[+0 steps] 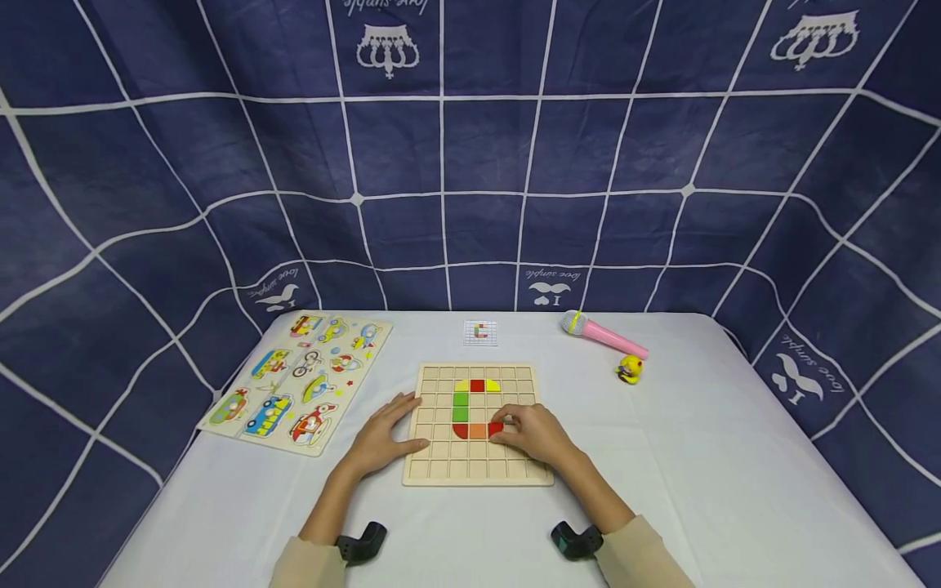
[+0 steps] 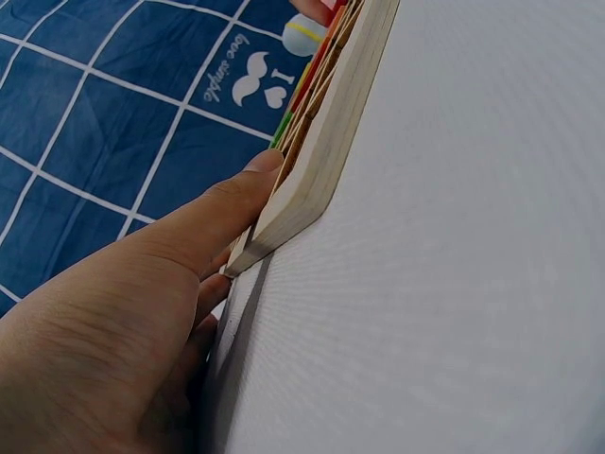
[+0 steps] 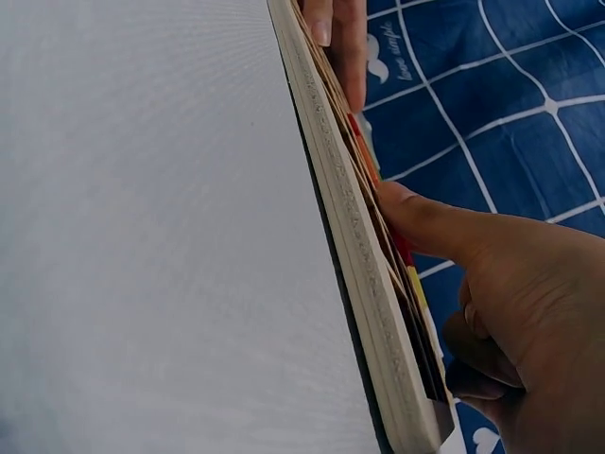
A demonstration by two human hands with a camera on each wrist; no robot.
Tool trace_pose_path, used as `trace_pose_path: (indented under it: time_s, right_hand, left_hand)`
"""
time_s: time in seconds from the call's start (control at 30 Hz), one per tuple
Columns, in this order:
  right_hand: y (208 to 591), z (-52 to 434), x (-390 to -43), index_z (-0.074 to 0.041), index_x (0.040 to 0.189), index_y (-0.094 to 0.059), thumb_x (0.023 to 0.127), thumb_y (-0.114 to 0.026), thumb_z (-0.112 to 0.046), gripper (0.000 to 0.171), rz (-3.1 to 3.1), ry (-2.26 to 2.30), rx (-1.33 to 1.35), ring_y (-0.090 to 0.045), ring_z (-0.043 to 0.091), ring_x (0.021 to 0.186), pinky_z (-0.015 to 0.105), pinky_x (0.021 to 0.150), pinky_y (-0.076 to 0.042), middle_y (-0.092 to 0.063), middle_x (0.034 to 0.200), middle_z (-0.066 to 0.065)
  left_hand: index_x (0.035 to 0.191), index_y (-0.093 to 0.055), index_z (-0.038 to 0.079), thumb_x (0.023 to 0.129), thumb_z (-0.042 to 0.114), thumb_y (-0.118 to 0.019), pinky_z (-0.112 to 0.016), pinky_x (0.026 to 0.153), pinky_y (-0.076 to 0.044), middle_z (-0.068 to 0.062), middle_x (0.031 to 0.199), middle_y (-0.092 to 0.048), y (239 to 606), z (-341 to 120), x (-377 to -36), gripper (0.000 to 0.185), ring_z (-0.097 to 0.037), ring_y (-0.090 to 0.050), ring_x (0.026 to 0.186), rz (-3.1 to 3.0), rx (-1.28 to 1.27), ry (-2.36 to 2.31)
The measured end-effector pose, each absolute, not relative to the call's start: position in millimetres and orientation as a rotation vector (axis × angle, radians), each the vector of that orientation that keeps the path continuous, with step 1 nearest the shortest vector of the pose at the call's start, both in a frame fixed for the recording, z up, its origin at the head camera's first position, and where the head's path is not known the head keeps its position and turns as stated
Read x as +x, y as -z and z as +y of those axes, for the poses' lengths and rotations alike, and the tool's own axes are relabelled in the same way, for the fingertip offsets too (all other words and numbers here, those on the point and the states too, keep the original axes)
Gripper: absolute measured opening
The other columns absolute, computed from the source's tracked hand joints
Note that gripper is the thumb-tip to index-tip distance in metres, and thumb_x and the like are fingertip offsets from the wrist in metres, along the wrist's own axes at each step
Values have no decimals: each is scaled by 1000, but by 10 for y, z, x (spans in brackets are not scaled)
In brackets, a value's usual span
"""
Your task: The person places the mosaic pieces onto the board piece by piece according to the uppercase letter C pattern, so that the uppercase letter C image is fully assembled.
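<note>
A square wooden grid board (image 1: pixel 435 469) lies on the white table, several coloured tiles forming a C-like shape on it. In that shape are a red square (image 1: pixel 478 385), two yellow corner tiles, green squares (image 1: pixel 460 407) and an orange square (image 1: pixel 478 431). With straight fingers spread, my left hand (image 1: pixel 378 434) rests at the board's left edge; its thumb lies on the rim in the left wrist view. My right hand (image 1: pixel 538 433) pinches a red tile (image 1: pixel 495 429) in the bottom row beside the orange square, its thumb and fingers partly covering the tile.
A small pattern card (image 1: pixel 481 332) lies behind the board. To the left is a wooden picture puzzle (image 1: pixel 301 384) with vehicles. A pink microphone (image 1: pixel 606 335) and a yellow duck toy (image 1: pixel 629 369) are at the back right. A blue checked cloth (image 1: pixel 485 229) hangs behind the table.
</note>
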State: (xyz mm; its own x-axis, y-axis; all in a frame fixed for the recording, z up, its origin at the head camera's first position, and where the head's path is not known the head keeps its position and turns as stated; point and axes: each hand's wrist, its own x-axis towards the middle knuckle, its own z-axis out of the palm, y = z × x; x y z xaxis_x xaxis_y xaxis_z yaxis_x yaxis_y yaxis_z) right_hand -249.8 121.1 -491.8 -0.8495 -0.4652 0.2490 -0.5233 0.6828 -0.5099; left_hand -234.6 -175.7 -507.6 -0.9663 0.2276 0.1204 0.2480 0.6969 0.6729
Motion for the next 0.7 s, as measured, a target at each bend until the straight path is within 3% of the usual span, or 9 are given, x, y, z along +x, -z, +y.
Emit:
trace_pose_path:
  time_s: [0.2,0.43,0.57,0.7]
  right_hand:
    - [4867,1251,-2499,-20,97,-70,75,-75,-38,29,-2797,-952,817,-23,1,43,19,41,-22,-33,47,-12]
    - [4685,1543,-2538,-19,98,-70,79,-71,-39,27,-2753,-1022,662,-27,3,44,20,40,-24,-35,49,-10]
    - [4507,1858,-2584,-16,100,-70,80,-68,-44,34,-2768,-949,536,-37,6,46,23,43,-31,-44,53,-8]
    - [4261,2185,-2647,-8,106,-68,83,-67,-42,41,-2770,-854,462,-48,16,59,30,52,-40,-57,70,0]
  left_hand:
    - [138,-45,17,68,51,-75,-54,108,-18,-2,146,-34,5072,-1772,-2336,83,-26,-20,138,-2870,-399,1152]
    - [140,-41,12,77,45,-71,-54,108,-17,-8,149,-28,4939,-1810,-2292,78,-30,-17,138,-2960,-387,1225]
    - [138,-40,3,79,41,-69,-53,106,-22,-19,145,-32,4681,-1914,-2251,76,-38,-24,134,-3087,-407,1149]
    - [138,-38,-3,83,40,-66,-56,104,-24,-26,141,-34,4247,-2074,-2257,74,-44,-28,130,-3111,-344,954]
